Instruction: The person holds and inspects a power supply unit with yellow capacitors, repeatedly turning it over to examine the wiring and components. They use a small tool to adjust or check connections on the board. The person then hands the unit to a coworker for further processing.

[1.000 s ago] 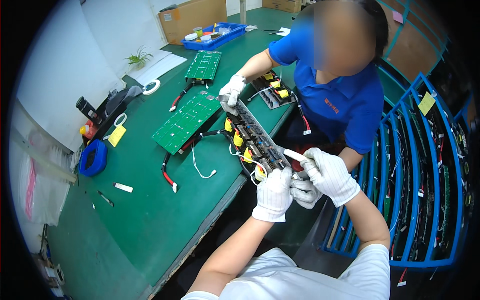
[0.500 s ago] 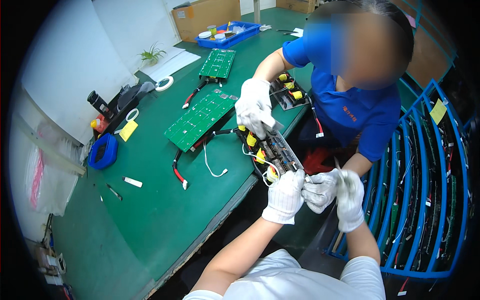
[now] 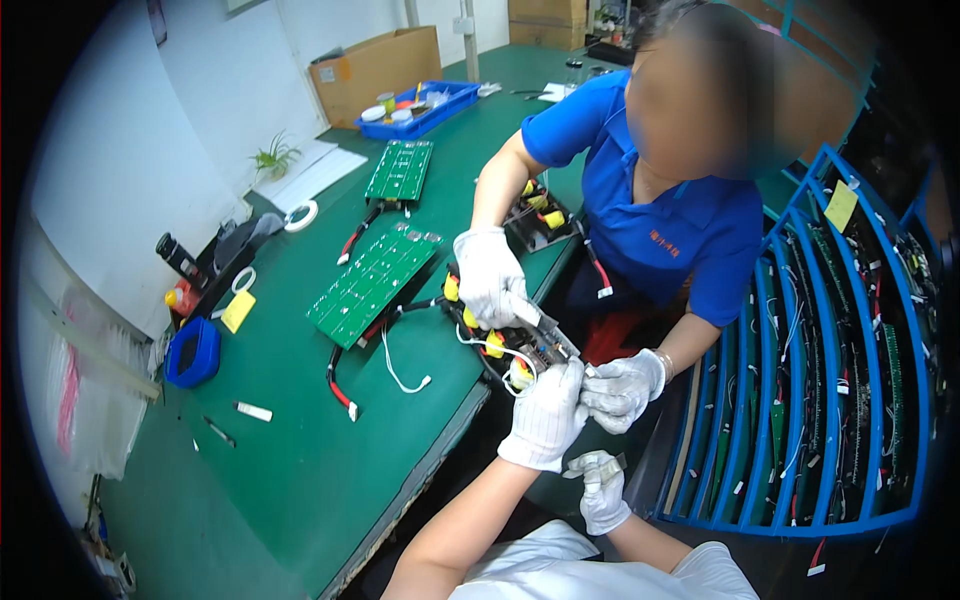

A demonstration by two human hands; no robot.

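Observation:
My left hand (image 3: 545, 422), in a white glove, is closed on the near end of a circuit board assembly (image 3: 548, 350) with yellow-wrapped coils and grey metal edging. The assembly is held at the bench edge, and a white cable (image 3: 495, 342) loops over its coils. Lower and to the right, my gloved right hand (image 3: 603, 495) pinches a small flat greyish strip (image 3: 576, 468), clear of the assembly. Across from me, a co-worker's gloved hand (image 3: 490, 278) grips the far end. The co-worker's other gloved hand (image 3: 622, 390) is beside my left fingertips; what it holds is hidden.
Two green circuit boards (image 3: 375, 285) with red and black leads lie on the green bench (image 3: 260, 470). Another coil assembly (image 3: 540, 215) sits near the co-worker. A blue rack (image 3: 800, 400) of boards stands at the right. Blue bin (image 3: 193, 353), marker and tape rolls lie left.
My right hand has moved down and left, away from the co-worker's hand, with the strip in it. My left hand stays on the assembly. The whole view has shifted slightly.

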